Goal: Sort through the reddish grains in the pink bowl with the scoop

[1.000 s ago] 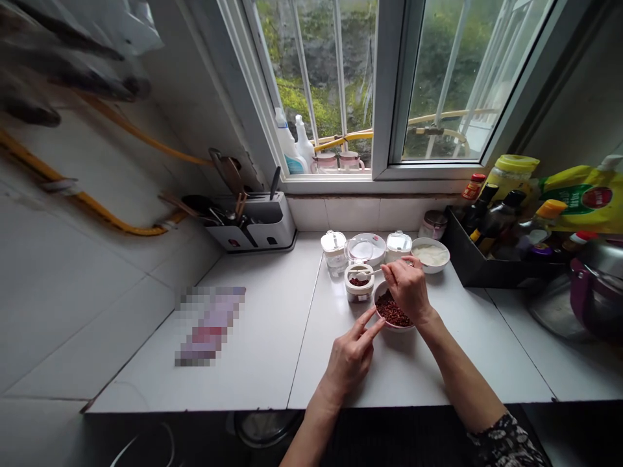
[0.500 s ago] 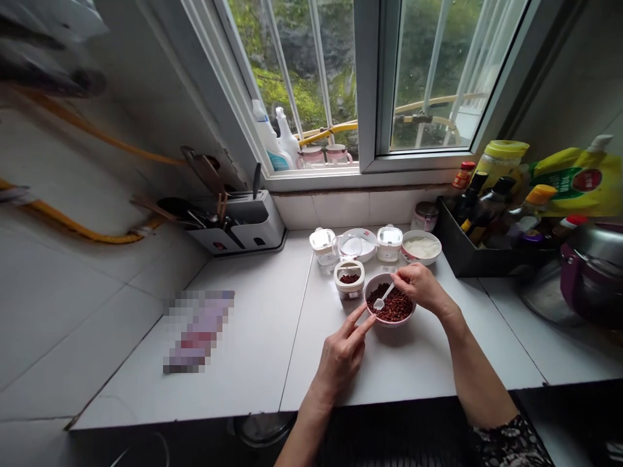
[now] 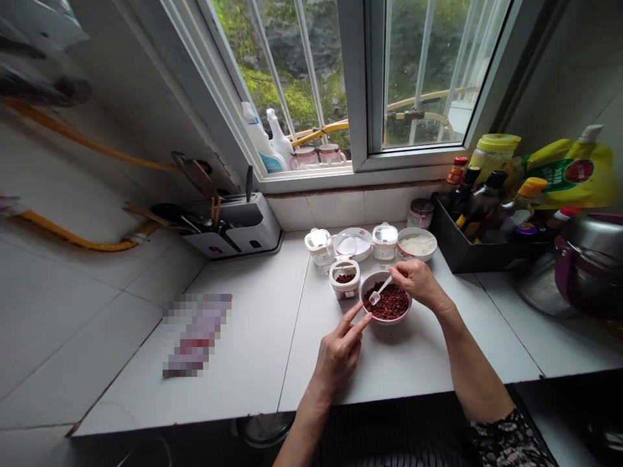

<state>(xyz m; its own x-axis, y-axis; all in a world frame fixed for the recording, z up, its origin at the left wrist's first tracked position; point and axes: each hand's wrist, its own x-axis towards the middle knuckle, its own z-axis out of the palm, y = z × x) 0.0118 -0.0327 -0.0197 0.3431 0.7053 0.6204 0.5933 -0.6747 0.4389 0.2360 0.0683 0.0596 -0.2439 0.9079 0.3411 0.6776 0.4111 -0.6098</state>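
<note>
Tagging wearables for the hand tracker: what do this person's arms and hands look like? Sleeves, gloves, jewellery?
The left hand and right hand are bare, with no gloves. The right forearm runs into a dark sleeve with a pale floral print. The left forearm shows no sleeve in view. Neither wrist shows a watch or bracelet.

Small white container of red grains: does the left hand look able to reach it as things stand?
Probably yes: the left hand is just in front of the white container, with nothing standing between them on the counter. The right hand and its white spoon are over the bowl.
</note>
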